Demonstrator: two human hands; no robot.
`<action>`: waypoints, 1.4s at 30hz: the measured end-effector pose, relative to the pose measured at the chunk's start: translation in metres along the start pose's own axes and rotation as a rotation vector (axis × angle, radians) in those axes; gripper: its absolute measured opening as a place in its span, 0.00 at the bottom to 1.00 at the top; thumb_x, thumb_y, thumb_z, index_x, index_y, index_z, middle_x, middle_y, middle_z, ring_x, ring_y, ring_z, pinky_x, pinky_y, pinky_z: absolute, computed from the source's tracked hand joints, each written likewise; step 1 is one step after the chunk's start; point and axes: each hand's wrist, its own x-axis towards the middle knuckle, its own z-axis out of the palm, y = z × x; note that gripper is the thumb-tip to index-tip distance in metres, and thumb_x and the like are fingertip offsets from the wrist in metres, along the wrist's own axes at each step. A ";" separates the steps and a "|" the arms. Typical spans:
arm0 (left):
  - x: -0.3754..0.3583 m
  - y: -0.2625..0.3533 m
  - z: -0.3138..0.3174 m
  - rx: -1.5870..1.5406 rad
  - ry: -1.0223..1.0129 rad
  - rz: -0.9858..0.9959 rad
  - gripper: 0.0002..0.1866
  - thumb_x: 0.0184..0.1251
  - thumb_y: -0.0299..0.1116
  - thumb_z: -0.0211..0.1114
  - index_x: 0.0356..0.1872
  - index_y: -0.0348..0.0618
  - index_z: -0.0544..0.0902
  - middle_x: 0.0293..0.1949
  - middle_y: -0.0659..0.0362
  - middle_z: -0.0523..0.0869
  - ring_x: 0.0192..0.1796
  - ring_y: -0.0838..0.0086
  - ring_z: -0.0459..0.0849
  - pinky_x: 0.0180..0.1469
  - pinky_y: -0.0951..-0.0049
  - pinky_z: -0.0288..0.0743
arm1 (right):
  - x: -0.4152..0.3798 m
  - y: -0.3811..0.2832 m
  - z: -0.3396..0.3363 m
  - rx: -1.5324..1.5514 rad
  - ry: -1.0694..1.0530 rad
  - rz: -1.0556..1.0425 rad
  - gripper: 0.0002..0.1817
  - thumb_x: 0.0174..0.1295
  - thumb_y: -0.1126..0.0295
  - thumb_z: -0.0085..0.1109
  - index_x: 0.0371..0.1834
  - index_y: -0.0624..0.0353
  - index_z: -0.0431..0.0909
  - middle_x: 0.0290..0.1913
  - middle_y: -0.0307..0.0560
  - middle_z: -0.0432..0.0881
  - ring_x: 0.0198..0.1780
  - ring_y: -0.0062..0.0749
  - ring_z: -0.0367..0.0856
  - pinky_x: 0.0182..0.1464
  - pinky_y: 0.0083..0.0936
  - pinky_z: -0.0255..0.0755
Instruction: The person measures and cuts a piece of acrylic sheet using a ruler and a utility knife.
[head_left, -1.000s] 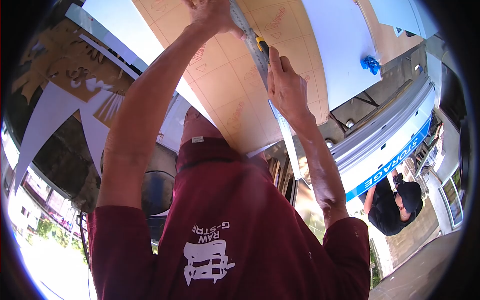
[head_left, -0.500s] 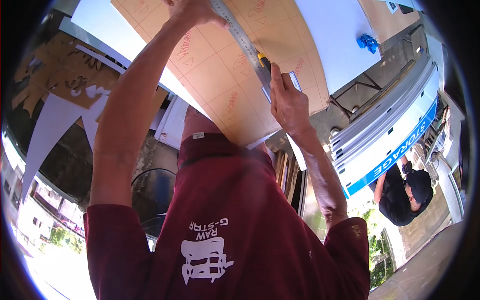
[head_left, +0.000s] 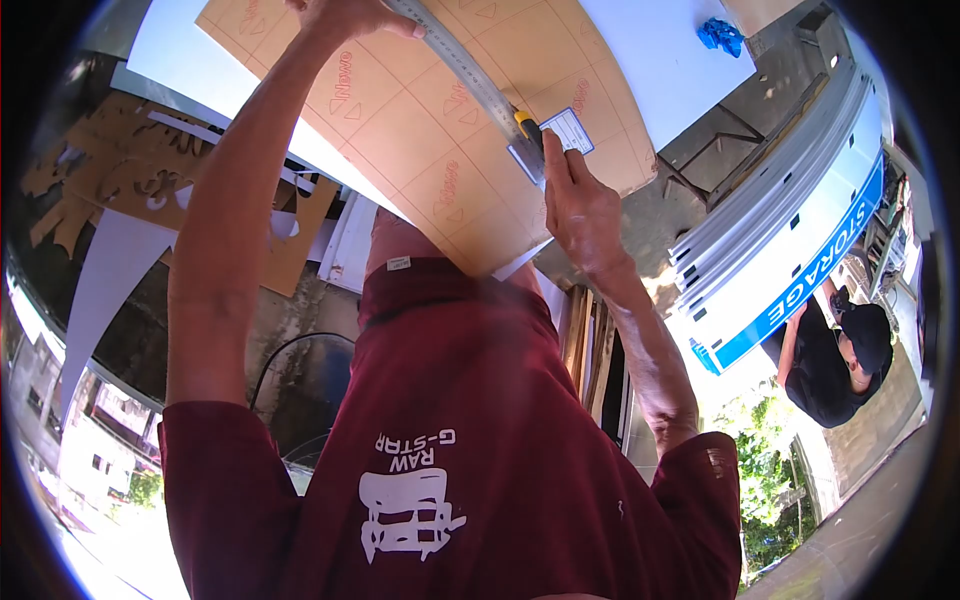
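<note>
A brown paper-covered sheet (head_left: 400, 150) with red grid lines and print lies in front of me at the top of the view. A metal ruler (head_left: 465, 68) runs diagonally across it. My left hand (head_left: 355, 17) lies at the ruler's upper end, thumb stretched out along it, its other fingers partly cut off by the frame edge. In my right hand (head_left: 580, 205) is a yellow and black cutter knife (head_left: 529, 127), its tip against the ruler's edge. Beside the knife, a white label with a blue border (head_left: 568, 131) is on the sheet.
White sheets (head_left: 665, 70) lie beneath the brown one, with crumpled blue material (head_left: 720, 37) on top. Cut-out scraps (head_left: 130, 170) are at the left. At the right are stacked panels marked STORAGE (head_left: 800, 290) and a person in black (head_left: 830, 370).
The knife and my right hand have shifted slightly down relative to the sheet, uncovering more of the label. The whole view has also shifted a little.
</note>
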 end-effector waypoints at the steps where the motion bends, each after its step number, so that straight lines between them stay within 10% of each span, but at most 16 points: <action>1: 0.002 -0.001 0.001 0.003 -0.001 0.005 0.92 0.23 0.63 0.92 0.83 0.36 0.31 0.84 0.37 0.29 0.85 0.40 0.26 0.82 0.31 0.36 | -0.001 0.000 -0.001 0.006 -0.009 0.031 0.31 0.67 0.77 0.59 0.75 0.62 0.67 0.42 0.49 0.79 0.36 0.41 0.86 0.33 0.34 0.81; 8: 0.005 -0.004 0.006 0.012 0.009 0.005 0.93 0.23 0.62 0.92 0.83 0.36 0.30 0.84 0.37 0.28 0.85 0.40 0.26 0.82 0.31 0.36 | -0.047 0.002 0.033 1.010 0.139 0.378 0.19 0.79 0.67 0.55 0.68 0.64 0.72 0.34 0.45 0.81 0.34 0.24 0.78 0.37 0.28 0.75; 14: -0.001 -0.009 0.017 -0.087 0.144 0.017 0.90 0.26 0.60 0.92 0.84 0.38 0.34 0.85 0.39 0.31 0.86 0.41 0.30 0.83 0.33 0.38 | -0.038 0.000 0.054 0.784 0.164 0.435 0.19 0.79 0.65 0.55 0.66 0.63 0.71 0.36 0.51 0.81 0.34 0.35 0.80 0.40 0.35 0.75; 23: -0.032 -0.011 0.034 0.053 0.304 0.219 0.51 0.46 0.61 0.83 0.73 0.48 0.77 0.78 0.59 0.73 0.84 0.56 0.57 0.83 0.43 0.49 | -0.030 0.001 0.057 0.783 0.134 0.488 0.20 0.78 0.63 0.55 0.66 0.62 0.70 0.40 0.59 0.83 0.39 0.50 0.83 0.45 0.43 0.75; 27: -0.034 -0.010 0.040 0.061 0.302 0.230 0.47 0.49 0.63 0.80 0.70 0.49 0.81 0.75 0.59 0.76 0.84 0.52 0.58 0.82 0.40 0.50 | -0.028 0.000 0.055 0.757 0.127 0.496 0.19 0.78 0.65 0.55 0.66 0.63 0.70 0.42 0.61 0.83 0.41 0.53 0.84 0.47 0.44 0.75; 33: -0.053 0.026 0.031 0.159 0.113 0.233 0.81 0.25 0.67 0.89 0.80 0.29 0.56 0.82 0.37 0.52 0.83 0.33 0.45 0.74 0.21 0.50 | -0.028 0.004 0.063 0.700 0.167 0.431 0.23 0.80 0.57 0.53 0.68 0.60 0.70 0.42 0.61 0.84 0.41 0.49 0.84 0.48 0.42 0.76; 42: -0.073 0.042 0.048 0.124 0.236 0.217 0.81 0.29 0.70 0.87 0.77 0.19 0.55 0.80 0.29 0.52 0.81 0.30 0.47 0.70 0.20 0.57 | -0.025 0.004 0.056 0.603 0.217 0.350 0.20 0.77 0.65 0.57 0.66 0.62 0.71 0.39 0.62 0.84 0.38 0.54 0.85 0.42 0.45 0.76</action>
